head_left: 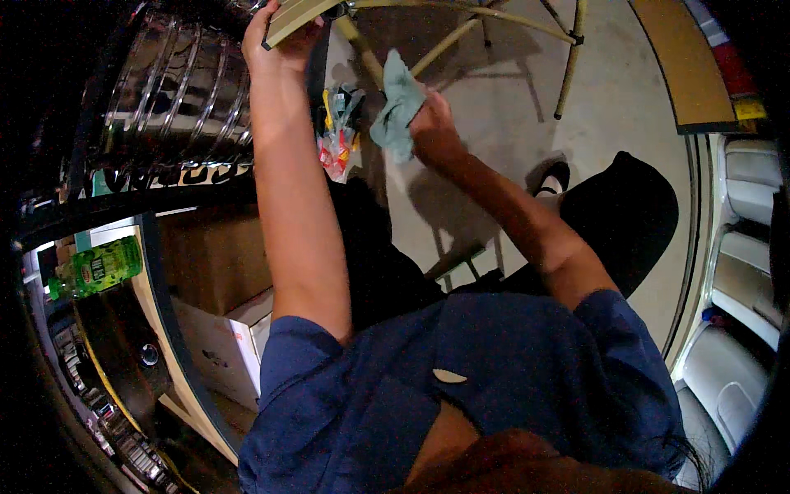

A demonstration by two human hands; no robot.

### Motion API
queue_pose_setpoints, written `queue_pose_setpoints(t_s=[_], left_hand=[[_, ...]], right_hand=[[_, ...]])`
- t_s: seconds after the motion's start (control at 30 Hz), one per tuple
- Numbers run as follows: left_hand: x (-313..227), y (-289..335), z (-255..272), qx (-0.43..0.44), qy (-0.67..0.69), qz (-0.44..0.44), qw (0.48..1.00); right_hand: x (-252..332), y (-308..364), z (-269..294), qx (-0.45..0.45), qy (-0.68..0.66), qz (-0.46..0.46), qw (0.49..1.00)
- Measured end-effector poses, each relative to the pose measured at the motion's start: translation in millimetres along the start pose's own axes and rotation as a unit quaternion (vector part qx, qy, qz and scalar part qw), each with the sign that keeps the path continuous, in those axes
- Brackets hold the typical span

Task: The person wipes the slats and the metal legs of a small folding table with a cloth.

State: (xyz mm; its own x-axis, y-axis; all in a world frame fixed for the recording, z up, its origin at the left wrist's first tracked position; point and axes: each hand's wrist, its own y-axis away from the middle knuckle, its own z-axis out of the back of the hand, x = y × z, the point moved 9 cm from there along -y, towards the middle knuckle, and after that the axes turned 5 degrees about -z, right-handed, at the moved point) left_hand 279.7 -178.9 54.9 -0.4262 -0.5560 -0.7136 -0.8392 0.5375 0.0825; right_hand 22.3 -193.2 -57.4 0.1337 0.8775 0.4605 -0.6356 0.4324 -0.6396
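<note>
My left hand [280,48] reaches up to the top of the view and grips the edge of a tan-framed piece of folding furniture [306,18]; a black cap covers its near corner. Most of that piece lies beyond the top edge, so I cannot tell whether it is a chair or a table. Its thin tan legs [569,78] stand on the floor to the right. In my right hand [436,125] is a crumpled pale green cloth [397,107], held off the floor and apart from the frame.
A clear plastic bag with red and yellow items [340,136] lies between my forearms. To the left are a shiny ribbed drum [177,90], a green bottle [107,265] and cardboard boxes [218,255]. Stacked white plastic pieces [732,375] line the right. My knee [625,214] is bent.
</note>
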Motion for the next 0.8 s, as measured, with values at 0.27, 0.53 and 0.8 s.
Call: queue_pose_setpoints(t_s=[0.27, 0.53, 0.8], left_hand=[[8.2, 1.7, -19.8, 0.052, 0.02, 0.031, 0.998], [73.6, 43.6, 4.3, -0.083, -0.171, -0.062, 0.98], [74.5, 23.9, -28.1, -0.007, -0.248, -0.067, 0.966]], right_hand=[[-15.5, -116.8, 58.3, 0.035, 0.152, -0.106, 0.982], [-45.0, -191.9, 22.3, 0.168, 0.301, 0.026, 0.938], [-151.6, -168.0, 70.0, 0.147, 0.336, 0.019, 0.93]])
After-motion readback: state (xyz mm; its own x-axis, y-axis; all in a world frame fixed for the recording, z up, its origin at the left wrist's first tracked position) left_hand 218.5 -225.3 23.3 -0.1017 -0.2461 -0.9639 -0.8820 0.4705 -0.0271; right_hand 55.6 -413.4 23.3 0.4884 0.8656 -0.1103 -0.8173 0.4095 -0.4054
